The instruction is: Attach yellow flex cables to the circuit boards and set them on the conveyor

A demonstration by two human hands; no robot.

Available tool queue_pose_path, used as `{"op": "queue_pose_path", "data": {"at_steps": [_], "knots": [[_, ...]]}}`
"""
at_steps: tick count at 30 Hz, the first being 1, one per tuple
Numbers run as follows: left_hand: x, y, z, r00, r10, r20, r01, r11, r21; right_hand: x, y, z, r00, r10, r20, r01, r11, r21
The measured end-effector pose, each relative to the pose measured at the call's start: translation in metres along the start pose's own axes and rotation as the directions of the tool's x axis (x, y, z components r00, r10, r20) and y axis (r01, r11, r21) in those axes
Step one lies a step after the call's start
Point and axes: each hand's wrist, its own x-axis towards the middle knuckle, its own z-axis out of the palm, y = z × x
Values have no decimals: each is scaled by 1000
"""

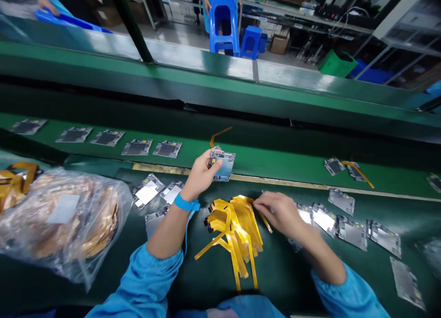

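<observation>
My left hand (pixel 201 175), with a blue wrist strap (pixel 186 202), is closed on a circuit board (pixel 225 165) held over the edge of the green belt, thumb on top. Behind the board an orange flex cable (pixel 220 133) shows; whether it is joined to the board I cannot tell. My right hand (pixel 279 212) pinches a yellow flex cable (pixel 266 220) at the right side of a heap of flex cables (pixel 237 226) on the dark green worktop. Its fingertips partly hide that cable's upper end.
Several boards lie along the belt (pixel 272 159), such as one board (pixel 167 148) at left. More boards (pixel 351 232) lie right of my right hand, others (pixel 148 192) beside my left forearm. A plastic bag (pixel 65 217) of flex cables sits left. Beyond the rail, people handle blue stools (pixel 223 22).
</observation>
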Motion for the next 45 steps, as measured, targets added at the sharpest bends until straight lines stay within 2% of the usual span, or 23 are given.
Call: {"op": "queue_pose_path", "data": {"at_steps": [2,5,8,12,15,18,21,23,25,27,29,34,39,45], "knots": [[-1,-3,-2,1000,-6,-20,6,1000,-16,17,-27,21,997,-30,68,33,999,-37],[0,-7,-5,999,14,-34,-15,1000,-14,31,-51,47,988,85,128,-63,984,-169],[2,-8,-6,998,47,-36,-48,999,-19,35,-59,64,975,168,146,-129,961,-245],[3,-7,-8,996,69,-51,-71,997,-34,32,-59,72,981,140,134,-119,981,-153],[3,-5,-12,995,78,-57,-80,996,-34,27,-57,66,990,102,97,-102,995,-2],[2,-2,-17,995,66,-72,-71,996,-57,27,-58,50,999,13,50,-20,988,153],[1,3,-23,993,63,-103,-69,996,-58,38,-62,28,993,-66,-96,86,972,218],[0,5,-25,991,70,-112,-73,997,-30,51,-66,15,964,-91,-249,142,970,196],[-1,8,-26,991,76,-114,-73,997,28,67,-69,7,910,-135,-392,201,971,133],[-3,10,-27,991,81,-108,-72,994,86,81,-69,4,855,-190,-482,240,970,45],[-5,12,-26,992,86,-87,-74,988,137,92,-66,5,830,-238,-504,247,968,-50],[-11,21,-21,995,85,-49,-68,956,286,100,-59,10,817,-313,-484,236,948,-214],[-14,27,-17,996,89,-29,-73,930,359,99,-58,10,825,-315,-469,228,945,-232],[-14,22,-16,996,88,0,-79,892,444,100,-56,13,842,-285,-458,216,956,-199]]}}
